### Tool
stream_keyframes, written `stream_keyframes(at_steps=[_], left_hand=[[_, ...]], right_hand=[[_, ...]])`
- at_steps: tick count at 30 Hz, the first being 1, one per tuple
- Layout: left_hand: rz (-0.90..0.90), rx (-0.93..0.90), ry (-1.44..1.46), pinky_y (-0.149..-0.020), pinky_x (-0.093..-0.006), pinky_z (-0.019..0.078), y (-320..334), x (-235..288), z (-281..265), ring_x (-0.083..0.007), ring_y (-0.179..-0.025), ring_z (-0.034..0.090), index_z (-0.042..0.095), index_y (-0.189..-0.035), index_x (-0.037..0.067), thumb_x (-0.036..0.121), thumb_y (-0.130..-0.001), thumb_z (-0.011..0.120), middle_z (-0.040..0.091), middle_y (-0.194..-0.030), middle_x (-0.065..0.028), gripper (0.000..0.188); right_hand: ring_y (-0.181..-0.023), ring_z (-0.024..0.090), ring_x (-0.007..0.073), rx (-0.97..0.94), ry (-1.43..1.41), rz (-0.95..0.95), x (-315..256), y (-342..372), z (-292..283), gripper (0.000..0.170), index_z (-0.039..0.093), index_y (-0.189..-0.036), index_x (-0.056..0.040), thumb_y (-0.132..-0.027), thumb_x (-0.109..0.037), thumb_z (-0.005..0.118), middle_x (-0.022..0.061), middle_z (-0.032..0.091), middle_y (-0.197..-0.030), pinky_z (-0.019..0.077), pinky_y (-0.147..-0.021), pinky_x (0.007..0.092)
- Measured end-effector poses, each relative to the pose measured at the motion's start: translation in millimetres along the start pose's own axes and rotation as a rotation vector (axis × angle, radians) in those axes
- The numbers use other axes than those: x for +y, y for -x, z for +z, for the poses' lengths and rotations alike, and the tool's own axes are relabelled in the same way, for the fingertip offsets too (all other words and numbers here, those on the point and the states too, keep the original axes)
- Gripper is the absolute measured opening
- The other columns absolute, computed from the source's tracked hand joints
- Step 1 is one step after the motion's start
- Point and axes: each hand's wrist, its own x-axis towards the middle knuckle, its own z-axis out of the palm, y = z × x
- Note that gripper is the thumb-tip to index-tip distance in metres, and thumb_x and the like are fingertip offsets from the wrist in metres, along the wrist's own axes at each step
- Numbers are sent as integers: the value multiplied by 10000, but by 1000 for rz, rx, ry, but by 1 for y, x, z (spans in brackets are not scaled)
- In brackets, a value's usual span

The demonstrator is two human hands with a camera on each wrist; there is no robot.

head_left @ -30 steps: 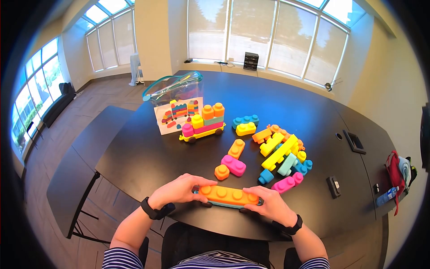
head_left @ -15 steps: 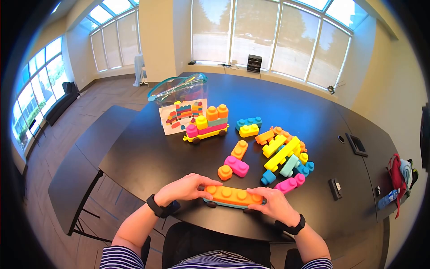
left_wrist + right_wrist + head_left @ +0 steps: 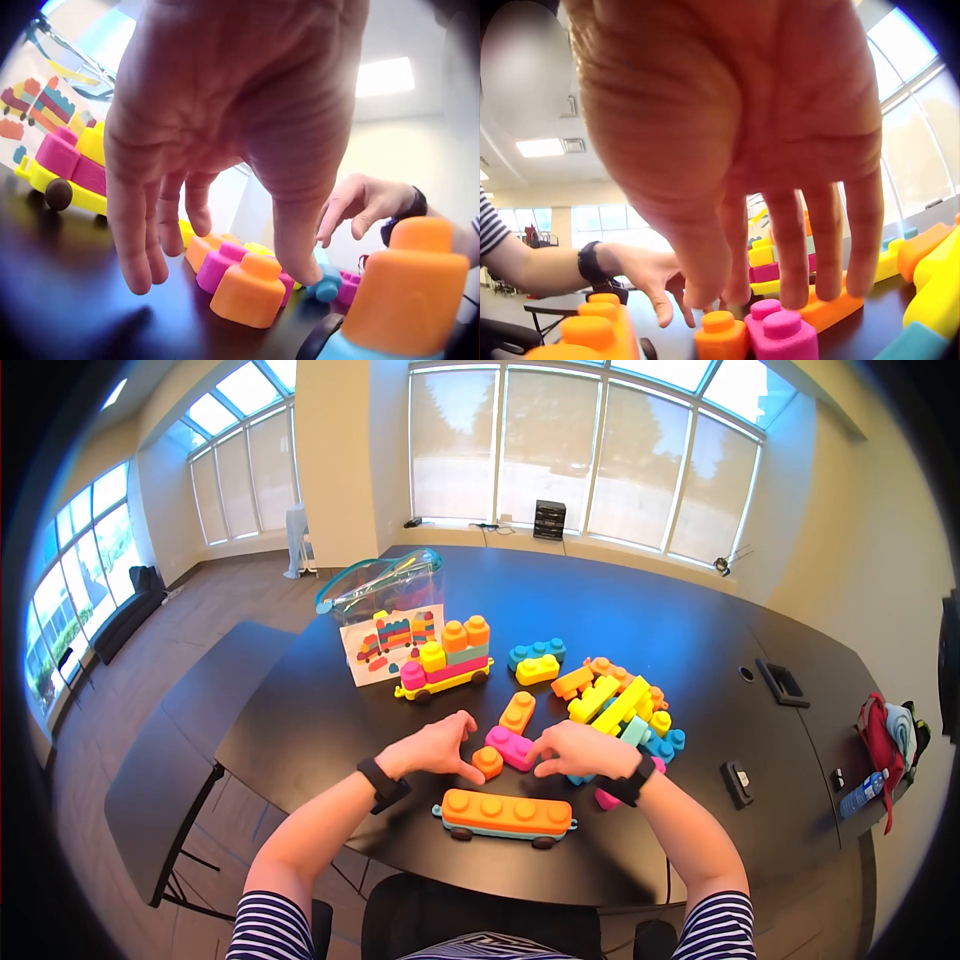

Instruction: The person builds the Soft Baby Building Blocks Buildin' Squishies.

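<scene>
Head view faces forward and down from above left hand (image 3: 434, 746) and right hand (image 3: 582, 751); wrist views, close beneath each, share the small orange block (image 3: 721, 337).

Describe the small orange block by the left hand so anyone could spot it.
On the dark table, find the light-blue wheeled base under a long orange block, close to the near edge. Just beyond it, by the left hand, sits the small orange block. It has one stud, whereas the neighbouring pink block has two.

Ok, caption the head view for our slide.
Left hand and right hand flank a pink block beyond an orange-topped wheeled base.
</scene>
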Motion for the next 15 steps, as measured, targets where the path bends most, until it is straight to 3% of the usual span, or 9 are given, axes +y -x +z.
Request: stream_keyframes(at_steps=[4, 7, 8, 11, 14, 15], left_hand=[[59, 11, -27, -913, -420, 562, -23, 6, 9, -334, -1074, 705, 527, -1370, 26, 462, -637, 1012, 707, -1091, -164, 982], [30, 35, 11, -831, -404, 564, -45, 4, 11, -302, -958, 716, 523, -1370, 24, 427, -683, 996, 717, -978, -138, 926], [16, 55, 30, -798, -397, 564, -51, 4, 11, -288, -911, 718, 521, -1370, 23, 418, -703, 989, 718, -938, -127, 905], [25, 112, 39, -757, -392, 564, -67, 4, 15, -275, -836, 722, 533, -1336, 22, 367, -738, 975, 719, -868, -114, 820], [42, 173, 35, -760, -396, 566, -82, 4, 24, -287, -844, 721, 551, -1275, 26, 349, -743, 973, 712, -881, -119, 752], [45, 178, 31, -762, -398, 566, -85, 7, 26, -290, -847, 721, 550, -1273, 29, 352, -744, 972, 711, -885, -120, 750]], right_hand=[[-986, 734, 321, -69, 1, 49, 13, -27, 2, 458, 737, -1303, -111, -889, -288, 819, 165, 767, -1036, 571, -862, 453], [-1028, 732, 324, 27, 262, 139, 25, -29, -14, 462, 749, -1289, -118, -879, -321, 815, 163, 775, -1057, 572, -899, 458], [-1037, 735, 333, 7, 255, 174, 36, -35, -21, 469, 784, -1224, -148, -813, -366, 844, 142, 778, -1063, 580, -914, 445], [-1050, 730, 330, 79, 182, 187, 59, -27, -47, 446, 791, -1201, -145, -791, -307, 862, 137, 776, -1090, 580, -908, 443], [-1133, 692, 335, -21, 147, 234, 44, 2, -67, 429, 778, -1228, -127, -819, -229, 856, 127, 761, -1165, 545, -979, 440], [-1169, 667, 327, -42, 137, 202, 44, 8, -60, 481, 769, -1220, -100, -754, -142, 880, 122, 743, -1172, 530, -1002, 443]])
